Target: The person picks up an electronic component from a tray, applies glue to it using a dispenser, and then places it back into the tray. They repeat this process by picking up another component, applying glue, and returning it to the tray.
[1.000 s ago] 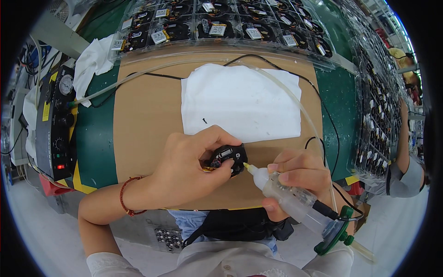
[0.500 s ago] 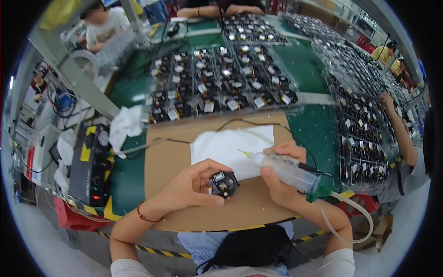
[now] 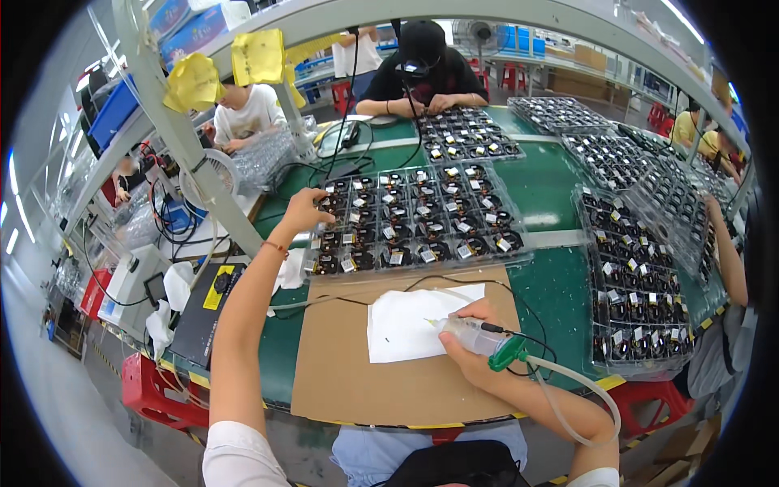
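At the left hand (image 3: 305,213) — clear plastic compartmented tray (image 3: 422,269) of black parts (image 3: 434,252); pinching, cannot tell. Right hand (image 3: 473,362) clasps translucent plastic syringe (image 3: 475,334) — partly covered.

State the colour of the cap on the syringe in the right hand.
The cap is green; it shows best in the head view.

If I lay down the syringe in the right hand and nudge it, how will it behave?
The syringe may roll, being round-barrelled, though the green cap at its rear would probably check that. The looping pale hose fixed there would likely drag on it.
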`<action>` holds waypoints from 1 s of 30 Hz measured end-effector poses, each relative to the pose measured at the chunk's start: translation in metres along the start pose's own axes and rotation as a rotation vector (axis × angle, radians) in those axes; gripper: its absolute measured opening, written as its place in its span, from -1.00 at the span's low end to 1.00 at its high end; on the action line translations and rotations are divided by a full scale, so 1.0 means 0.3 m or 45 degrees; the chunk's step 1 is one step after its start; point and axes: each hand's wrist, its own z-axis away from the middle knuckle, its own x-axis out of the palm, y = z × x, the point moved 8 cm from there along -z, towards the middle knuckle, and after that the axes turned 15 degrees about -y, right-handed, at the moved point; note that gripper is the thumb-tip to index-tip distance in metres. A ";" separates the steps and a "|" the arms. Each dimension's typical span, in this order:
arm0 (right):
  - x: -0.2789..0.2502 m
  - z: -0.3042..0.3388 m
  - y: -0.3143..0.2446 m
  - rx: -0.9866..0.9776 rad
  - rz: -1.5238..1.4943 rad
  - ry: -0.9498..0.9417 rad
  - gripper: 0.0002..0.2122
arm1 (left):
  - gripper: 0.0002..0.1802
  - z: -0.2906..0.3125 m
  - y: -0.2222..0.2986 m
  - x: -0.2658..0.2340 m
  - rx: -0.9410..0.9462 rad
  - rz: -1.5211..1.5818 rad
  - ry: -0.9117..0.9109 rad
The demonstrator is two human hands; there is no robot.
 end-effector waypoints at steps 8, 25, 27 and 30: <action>-0.003 -0.018 -0.025 -0.013 0.081 -0.009 -0.70 | -0.44 -0.115 -0.050 0.072 -0.002 -0.116 -0.477; 0.020 -0.020 -0.001 -0.017 0.012 -0.039 -0.70 | -0.50 -0.149 -0.112 0.090 -0.678 -0.366 0.059; 0.007 -0.026 -0.017 -0.012 0.051 -0.028 -0.71 | -0.50 -0.151 -0.114 0.106 -0.739 -0.279 0.048; 0.013 -0.031 -0.024 0.001 0.042 -0.033 -0.70 | -0.53 -0.153 -0.190 0.063 -0.671 -0.167 0.115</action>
